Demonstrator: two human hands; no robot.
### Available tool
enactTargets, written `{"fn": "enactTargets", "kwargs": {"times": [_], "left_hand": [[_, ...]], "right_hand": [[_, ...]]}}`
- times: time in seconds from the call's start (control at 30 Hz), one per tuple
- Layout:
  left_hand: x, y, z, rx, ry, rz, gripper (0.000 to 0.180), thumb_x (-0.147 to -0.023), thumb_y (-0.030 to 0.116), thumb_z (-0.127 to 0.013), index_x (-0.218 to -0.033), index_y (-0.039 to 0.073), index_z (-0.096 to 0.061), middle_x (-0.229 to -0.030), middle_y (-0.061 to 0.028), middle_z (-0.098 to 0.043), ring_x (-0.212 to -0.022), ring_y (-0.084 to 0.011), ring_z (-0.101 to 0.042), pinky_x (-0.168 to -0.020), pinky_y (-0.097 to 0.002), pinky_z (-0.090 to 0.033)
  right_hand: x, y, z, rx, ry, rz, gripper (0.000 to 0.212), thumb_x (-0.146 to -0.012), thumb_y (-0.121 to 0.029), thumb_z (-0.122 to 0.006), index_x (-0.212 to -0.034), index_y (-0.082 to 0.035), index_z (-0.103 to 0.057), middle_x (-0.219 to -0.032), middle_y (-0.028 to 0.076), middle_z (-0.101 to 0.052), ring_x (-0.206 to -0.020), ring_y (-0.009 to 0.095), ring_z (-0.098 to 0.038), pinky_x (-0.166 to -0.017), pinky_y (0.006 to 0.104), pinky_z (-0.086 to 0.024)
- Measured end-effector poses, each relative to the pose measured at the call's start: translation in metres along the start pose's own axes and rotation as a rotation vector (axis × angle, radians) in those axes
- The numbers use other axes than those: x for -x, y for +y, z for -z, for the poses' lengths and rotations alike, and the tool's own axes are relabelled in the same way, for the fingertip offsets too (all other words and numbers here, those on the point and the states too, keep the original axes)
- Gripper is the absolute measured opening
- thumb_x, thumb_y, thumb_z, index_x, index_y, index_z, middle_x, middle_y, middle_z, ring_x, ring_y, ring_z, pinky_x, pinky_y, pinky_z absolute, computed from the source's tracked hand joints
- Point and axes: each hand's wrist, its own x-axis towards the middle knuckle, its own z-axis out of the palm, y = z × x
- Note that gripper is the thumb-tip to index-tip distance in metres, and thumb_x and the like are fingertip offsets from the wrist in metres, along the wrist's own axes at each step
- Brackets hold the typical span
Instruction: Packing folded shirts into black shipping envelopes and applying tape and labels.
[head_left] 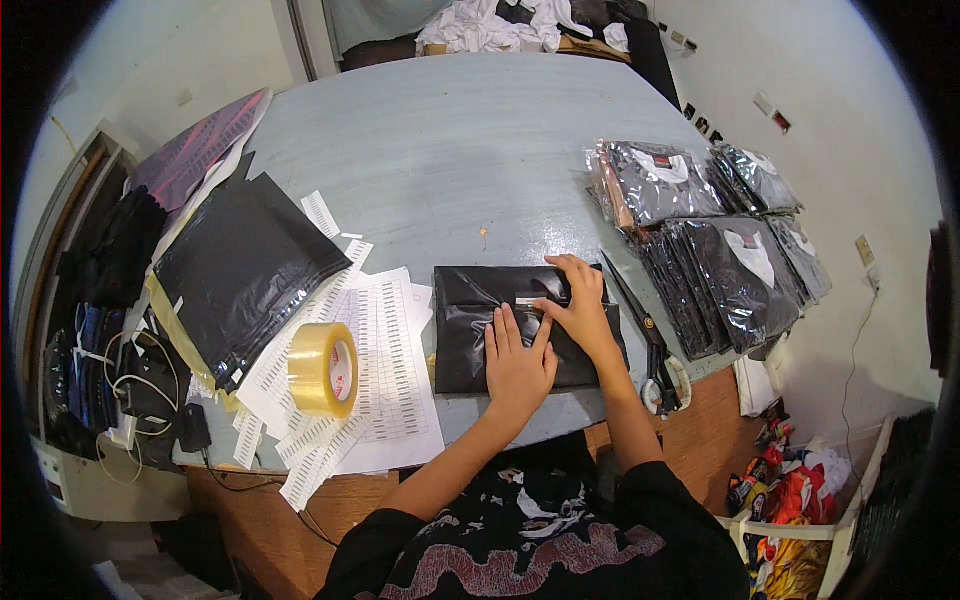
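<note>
A shiny black plastic mailing bag [460, 345] lies flat near the table's front edge, between my arms. My left hand [520, 358] rests on its middle with fingers stretched out and pressed down. My right hand [582, 312] is on the bag's right part, its fingers spread; the thumb reaches toward the left fingertips. A small white label strip [526, 300] shows on the bag just by the right thumb, partly covered. Neither hand grips anything. A pair of black-handled scissors [652, 345] lies right of the bag.
Left are a roll of yellowish clear tape [323, 370], printed label sheets [400, 385] and a stack of black mailing bags [250, 270]. Clear-bagged folded garments [720, 250] are piled at right. A white-rimmed bin [790, 530] with colourful cloth stands at the lower right.
</note>
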Motion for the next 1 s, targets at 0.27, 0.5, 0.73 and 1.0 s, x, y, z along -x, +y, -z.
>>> {"fn": "enactTargets", "kwargs": {"times": [0.27,0.5,0.73,1.0], "left_hand": [[0.001,0.001,-0.001,0.016,-0.004,0.001,0.042,-0.082,0.026,-0.049,-0.123,0.017,-0.052,-0.127,-0.0335,-0.036,-0.121,-0.0425,-0.035,-0.100,-0.0498,-0.026],[0.001,0.001,0.002,0.010,-0.001,-0.008,0.041,-0.082,0.025,-0.050,-0.123,0.023,-0.053,-0.127,-0.0340,-0.036,-0.121,-0.0430,-0.035,-0.100,-0.0497,-0.027],[0.000,-0.002,0.000,0.007,-0.003,-0.021,0.040,-0.082,0.025,-0.050,-0.122,0.023,-0.054,-0.126,-0.0345,-0.036,-0.121,-0.0437,-0.034,-0.100,-0.0505,-0.027],[-0.004,0.003,0.001,0.021,-0.118,-0.032,0.040,-0.087,0.038,-0.045,-0.125,0.028,-0.050,-0.131,-0.0348,-0.030,-0.126,-0.0455,-0.026,-0.101,-0.0565,-0.018]], "right_hand": [[-0.009,-0.006,-0.011,0.206,-0.025,-0.104,0.079,-0.058,-0.047,-0.076,-0.119,-0.006,-0.049,-0.125,0.020,-0.039,-0.115,0.037,-0.032,-0.095,0.0487,-0.026],[-0.005,0.017,-0.024,0.256,0.087,-0.186,0.074,-0.065,-0.053,-0.069,-0.118,-0.005,-0.050,-0.126,0.024,-0.037,-0.118,0.041,-0.030,-0.097,0.0515,-0.025],[-0.018,0.004,-0.014,0.234,-0.101,0.054,0.091,-0.056,-0.058,-0.072,-0.126,-0.009,-0.044,-0.136,0.022,-0.028,-0.126,0.043,-0.020,-0.102,0.0529,-0.018],[-0.008,0.054,0.000,0.200,-0.156,-0.049,0.097,-0.054,-0.069,-0.066,-0.127,-0.009,-0.044,-0.135,0.027,-0.029,-0.127,0.044,-0.019,-0.102,0.0553,-0.014]]}}
